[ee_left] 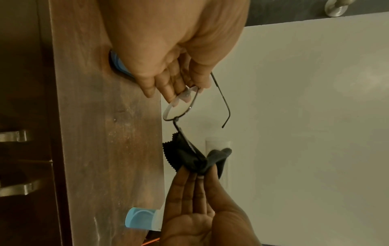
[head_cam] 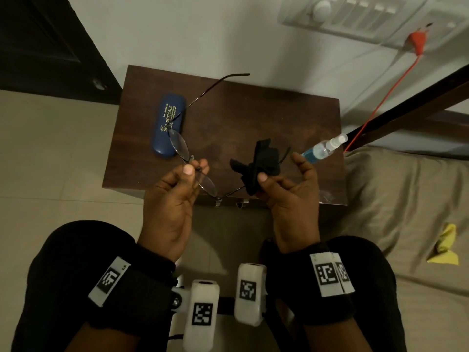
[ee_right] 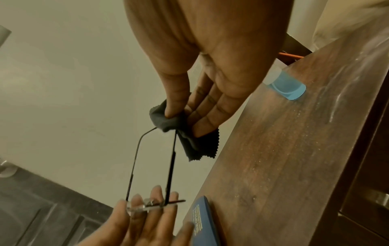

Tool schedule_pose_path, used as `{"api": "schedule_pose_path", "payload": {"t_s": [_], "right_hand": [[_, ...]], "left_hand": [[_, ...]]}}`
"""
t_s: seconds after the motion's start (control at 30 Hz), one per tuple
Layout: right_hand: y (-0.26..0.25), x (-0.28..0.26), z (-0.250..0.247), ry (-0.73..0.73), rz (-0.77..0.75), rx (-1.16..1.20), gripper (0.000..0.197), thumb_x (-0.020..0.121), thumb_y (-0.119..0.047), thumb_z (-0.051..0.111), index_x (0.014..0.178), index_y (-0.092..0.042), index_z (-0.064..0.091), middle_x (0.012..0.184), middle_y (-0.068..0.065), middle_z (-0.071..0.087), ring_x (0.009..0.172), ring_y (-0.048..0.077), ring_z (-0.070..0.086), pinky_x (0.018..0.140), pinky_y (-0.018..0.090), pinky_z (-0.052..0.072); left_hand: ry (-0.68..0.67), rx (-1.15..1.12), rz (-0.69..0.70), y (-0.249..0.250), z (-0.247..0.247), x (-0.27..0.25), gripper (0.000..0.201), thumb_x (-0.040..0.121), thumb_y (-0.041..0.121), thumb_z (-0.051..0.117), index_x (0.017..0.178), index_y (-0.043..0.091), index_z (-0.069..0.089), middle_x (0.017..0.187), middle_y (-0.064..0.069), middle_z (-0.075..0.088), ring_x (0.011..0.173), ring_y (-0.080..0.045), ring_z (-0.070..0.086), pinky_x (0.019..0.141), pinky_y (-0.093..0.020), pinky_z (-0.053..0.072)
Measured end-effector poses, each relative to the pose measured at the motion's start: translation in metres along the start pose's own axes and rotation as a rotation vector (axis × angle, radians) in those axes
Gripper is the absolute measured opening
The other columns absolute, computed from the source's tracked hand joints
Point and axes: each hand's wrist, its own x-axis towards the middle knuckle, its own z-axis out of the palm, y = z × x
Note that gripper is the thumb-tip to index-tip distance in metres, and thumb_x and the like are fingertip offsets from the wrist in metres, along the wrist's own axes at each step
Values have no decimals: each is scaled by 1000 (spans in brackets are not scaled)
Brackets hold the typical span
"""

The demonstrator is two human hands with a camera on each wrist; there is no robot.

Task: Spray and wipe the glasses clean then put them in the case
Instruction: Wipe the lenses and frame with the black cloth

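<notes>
Head view: left hand (head_cam: 175, 196) pinching glasses (head_cam: 193, 158) at the bridge, above the table (head_cam: 253, 118); right hand (head_cam: 291, 194) clamped on black cloth (head_cam: 264, 161) wrapped round one temple. Closed blue case (head_cam: 168, 124) at 11 o'clock from the hands, spray bottle (head_cam: 322, 148) at 2 o'clock.

Left wrist: fingertips (ee_left: 170, 94) gripping a lens.

Right wrist: thumb pressing cloth against fingers (ee_right: 208, 114).

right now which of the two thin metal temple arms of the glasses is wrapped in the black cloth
The temple arm running to the right hand, pinched inside the black cloth. The other temple arm sticks out free over the blue case.
</notes>
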Motion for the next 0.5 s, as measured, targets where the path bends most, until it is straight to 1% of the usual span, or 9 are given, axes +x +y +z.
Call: {"api": "schedule_pose_path", "payload": {"t_s": [0.1, 0.2, 0.27, 0.33, 0.4, 0.5], "right_hand": [[5, -4, 2, -66, 31, -57, 63, 75, 3, 69, 117, -35, 41, 89, 20, 72, 90, 32, 70, 87, 50, 54], [2, -4, -3, -30, 15, 6, 67, 67, -6, 71, 120, -32, 41, 82, 13, 74, 89, 28, 71, 82, 46, 55], [-3, -1, -8, 13, -1, 63, 71, 66, -9, 69, 127, -27, 39, 77, 11, 72, 90, 26, 71, 84, 46, 55], [-9, 2, -14, 37, -11, 95, 74, 70, -7, 66, 135, -22, 35, 77, 14, 66, 95, 28, 68, 85, 45, 56], [-15, 6, -19, 27, 5, 122, 70, 77, -2, 62, 138, -21, 33, 85, 18, 65, 99, 30, 67, 81, 41, 58], [-18, 10, -27, -20, 67, 154, 57, 87, 2, 52, 138, -19, 35, 97, 13, 72, 104, 30, 66, 80, 40, 58]], "left_hand": [[-17, 54, 18, 0, 0, -1, 20, 77, 20, 56, 91, 12, 66, 93, 1, 75, 104, -16, 67, 101, -32, 47], [-31, 139, 58, 1, -3, -1, 16, 78, 25, 61, 85, 18, 73, 96, 1, 75, 107, -20, 65, 105, -39, 44], [-46, 210, 91, 2, -8, 1, 12, 80, 31, 68, 86, 24, 76, 98, 1, 74, 110, -23, 63, 106, -41, 42], [-61, 288, 124, 3, -12, 3, 16, 77, 37, 66, 88, 29, 76, 100, 4, 74, 113, -22, 62, 105, -39, 42], [-79, 355, 161, 5, -14, 4, 22, 75, 43, 61, 90, 34, 74, 101, 8, 74, 114, -20, 62, 104, -36, 42], [-108, 431, 202, 5, -16, 5, 19, 80, 39, 58, 92, 37, 73, 103, 12, 73, 114, -16, 62, 103, -33, 43]]}}
